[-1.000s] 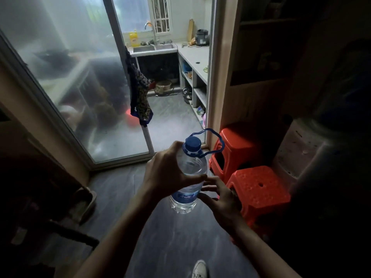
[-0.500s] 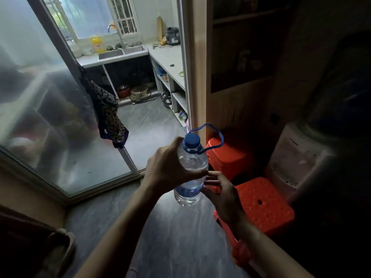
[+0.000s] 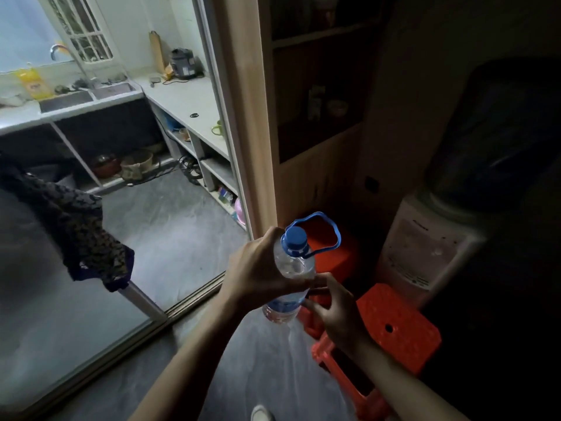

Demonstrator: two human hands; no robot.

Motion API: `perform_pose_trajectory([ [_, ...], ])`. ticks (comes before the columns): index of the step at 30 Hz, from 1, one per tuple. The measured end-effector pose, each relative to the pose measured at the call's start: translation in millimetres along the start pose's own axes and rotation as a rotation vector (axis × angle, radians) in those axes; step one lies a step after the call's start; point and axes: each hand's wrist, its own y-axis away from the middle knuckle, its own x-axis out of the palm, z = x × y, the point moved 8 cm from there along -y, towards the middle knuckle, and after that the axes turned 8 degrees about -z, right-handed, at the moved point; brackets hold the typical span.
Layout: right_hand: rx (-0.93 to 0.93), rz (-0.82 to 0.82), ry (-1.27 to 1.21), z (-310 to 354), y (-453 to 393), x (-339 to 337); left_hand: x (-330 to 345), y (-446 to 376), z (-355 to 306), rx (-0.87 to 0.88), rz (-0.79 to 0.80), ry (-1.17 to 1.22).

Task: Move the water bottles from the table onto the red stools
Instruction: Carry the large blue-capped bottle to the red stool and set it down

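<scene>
Clasping the water bottle (image 3: 290, 276), left grip (image 3: 258, 273) wraps it (right grip (image 3: 335, 309) touches, loosely).

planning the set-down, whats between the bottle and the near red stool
In the head view, only the right hand: its fingers touch the water bottle, and the near red stool top sits just beyond that hand.

The view has swung right, bringing the near red stool (image 3: 397, 329) closer beneath the water bottle (image 3: 291, 275).
</scene>
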Motion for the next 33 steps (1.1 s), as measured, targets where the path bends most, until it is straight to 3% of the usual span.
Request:
perform_pose_trajectory([
  [6,0.046,-0.102,0.068,-7.5,-52.3,35.3,15.6,-59.5,54.0,0.078,0.046,0.039],
  [15,0.183,-0.071,0.12,-38.1,-107.1,67.4,41.9,-120.9,97.5,0.132,0.126,0.028],
  [33,0.419,-0.059,0.164,-175.3,-260.8,86.3,183.1,-266.5,162.1,0.09,0.424,0.171],
])
